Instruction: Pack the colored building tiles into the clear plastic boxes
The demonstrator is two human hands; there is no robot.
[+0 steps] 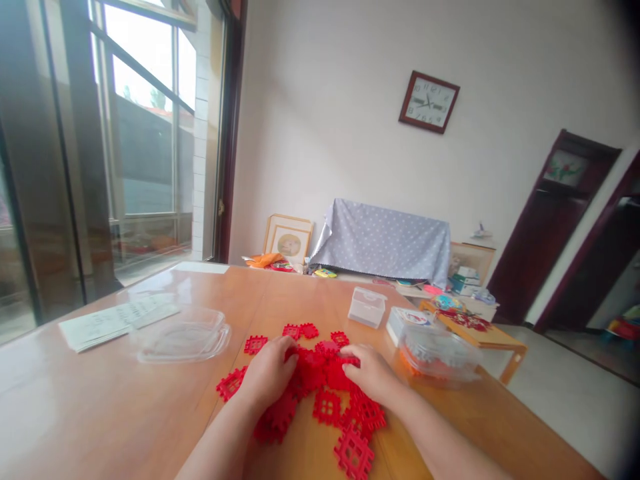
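Observation:
Many red plastic interlocking building pieces, square with notched edges and window-like holes, lie in a loose pile on the wooden table (165, 393). At the pile's left side, my left hand (270, 372) is curled with its thumb against red pieces; its fingertips are partly hidden. Opposite it, my right hand (371, 373) pinches the edge of a red building piece (351, 361) between thumb and fingers. Between the hands the red pieces overlap and blur together. Nearer to me lie single pieces, one flat square (327, 407) and another (353, 453) close to the front.
On the left are a clear plastic lid or tray (183, 337) and a stack of papers (113, 325). To the right stand a small clear box (367, 308), a white box (411, 318) and a clear container (440, 357) with orange and grey pieces. Beyond is a small wooden table (500, 339).

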